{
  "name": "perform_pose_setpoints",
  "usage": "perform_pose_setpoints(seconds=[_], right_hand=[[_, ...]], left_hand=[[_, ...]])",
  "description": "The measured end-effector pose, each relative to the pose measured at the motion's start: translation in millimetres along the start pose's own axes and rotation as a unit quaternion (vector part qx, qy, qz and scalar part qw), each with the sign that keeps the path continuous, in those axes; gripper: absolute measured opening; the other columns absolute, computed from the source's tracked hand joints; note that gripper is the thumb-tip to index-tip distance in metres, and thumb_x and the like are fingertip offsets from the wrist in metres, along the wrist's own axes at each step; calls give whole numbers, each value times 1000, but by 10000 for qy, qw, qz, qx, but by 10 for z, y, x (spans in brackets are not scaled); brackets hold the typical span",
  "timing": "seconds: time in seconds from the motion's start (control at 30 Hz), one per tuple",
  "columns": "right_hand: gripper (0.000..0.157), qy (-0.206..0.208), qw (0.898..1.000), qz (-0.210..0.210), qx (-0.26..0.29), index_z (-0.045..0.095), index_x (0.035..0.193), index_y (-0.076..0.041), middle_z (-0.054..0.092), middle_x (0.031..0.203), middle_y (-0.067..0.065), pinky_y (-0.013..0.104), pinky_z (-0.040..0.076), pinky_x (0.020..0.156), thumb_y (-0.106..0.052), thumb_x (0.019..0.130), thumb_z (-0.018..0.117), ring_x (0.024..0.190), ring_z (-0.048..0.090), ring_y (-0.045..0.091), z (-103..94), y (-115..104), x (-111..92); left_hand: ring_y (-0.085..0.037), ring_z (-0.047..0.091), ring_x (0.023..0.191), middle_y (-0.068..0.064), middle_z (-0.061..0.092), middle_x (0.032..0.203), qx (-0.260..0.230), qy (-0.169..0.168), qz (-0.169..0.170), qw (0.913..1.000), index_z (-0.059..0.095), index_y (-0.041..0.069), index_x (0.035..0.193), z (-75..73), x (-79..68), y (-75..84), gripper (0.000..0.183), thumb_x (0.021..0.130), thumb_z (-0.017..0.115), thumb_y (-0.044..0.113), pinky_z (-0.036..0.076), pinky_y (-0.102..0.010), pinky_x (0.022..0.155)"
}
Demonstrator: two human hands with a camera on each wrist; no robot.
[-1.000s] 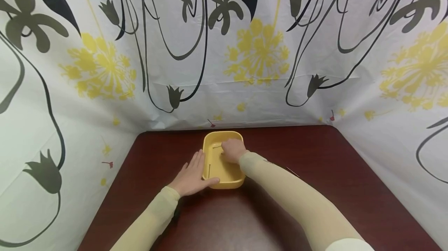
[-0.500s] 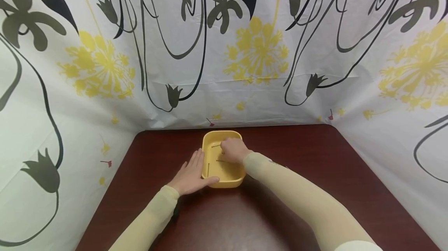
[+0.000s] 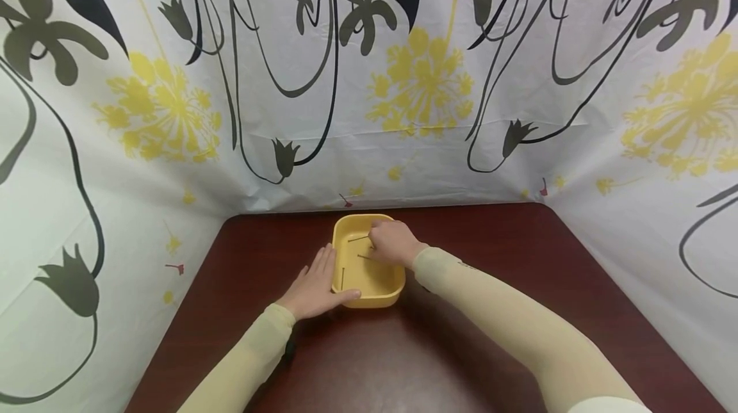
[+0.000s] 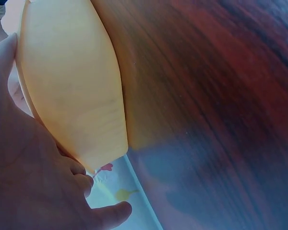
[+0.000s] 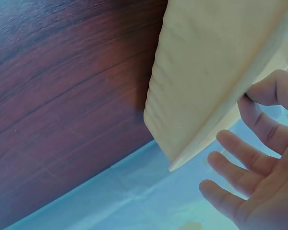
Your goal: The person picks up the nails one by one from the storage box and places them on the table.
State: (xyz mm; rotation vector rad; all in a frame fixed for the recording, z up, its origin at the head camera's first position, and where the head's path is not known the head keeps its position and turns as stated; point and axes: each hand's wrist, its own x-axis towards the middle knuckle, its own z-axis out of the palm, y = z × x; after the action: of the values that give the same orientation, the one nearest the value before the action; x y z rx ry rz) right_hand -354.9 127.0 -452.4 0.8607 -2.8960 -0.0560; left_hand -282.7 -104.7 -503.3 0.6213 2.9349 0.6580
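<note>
A yellow plastic tray (image 3: 375, 301) sits near the back of the table, with several thin dark sticks lying in it. One stick (image 3: 343, 278) lies lengthwise along the left side, another stick (image 3: 357, 239) lies crosswise farther back, and a third stick (image 3: 364, 257) points towards the right fingers. My left hand (image 3: 314, 288) lies flat along the tray's left side, its thumb over the near rim. Over the tray's right side, my right hand (image 3: 394, 243) pinches thumb and index finger together; a small dark tip (image 5: 246, 96) shows between them. Its other fingers are spread outside the wall.
The dark red wooden table (image 3: 461, 227) extends around the tray. A white patterned cloth (image 3: 357, 112) hangs behind it and along both sides. Beside the left sleeve lies a small dark object (image 3: 289, 348), mostly hidden. Another thin dark mark (image 3: 467, 265) shows at the right sleeve's edge.
My right hand has shifted right towards the tray's right rim. The stick by its fingers has come into sight and lies slightly farther back than half a second ago. My left hand stays put.
</note>
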Motion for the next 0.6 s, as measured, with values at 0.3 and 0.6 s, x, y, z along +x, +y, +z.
perform_pose_setpoints(seconds=[0.3, 0.6], right_hand=[[35, 242, 9992, -221, -209, 58, 59, -20, 50, 82, -4, 58, 42, 102, -29, 87, 78, 93, 57, 23, -92, 28, -131], [31, 347, 9993, -141, -82, 60, 60, -23, 58, 98, -2, 60, 37, 106, -29, 82, 81, 106, 56, 26, -198, 79, -258]], left_hand=[[-22, 2, 153, -9, 1, 169, -63, 33, -64, 10000, 3, 9, 163, 8, -10, -5, 120, 82, 55, 82, 24, -61, 114], [-22, 3, 153, -9, 2, 169, -141, 28, -94, 9999, 3, 10, 163, 19, -4, 6, 120, 83, 56, 80, 24, -60, 114]])
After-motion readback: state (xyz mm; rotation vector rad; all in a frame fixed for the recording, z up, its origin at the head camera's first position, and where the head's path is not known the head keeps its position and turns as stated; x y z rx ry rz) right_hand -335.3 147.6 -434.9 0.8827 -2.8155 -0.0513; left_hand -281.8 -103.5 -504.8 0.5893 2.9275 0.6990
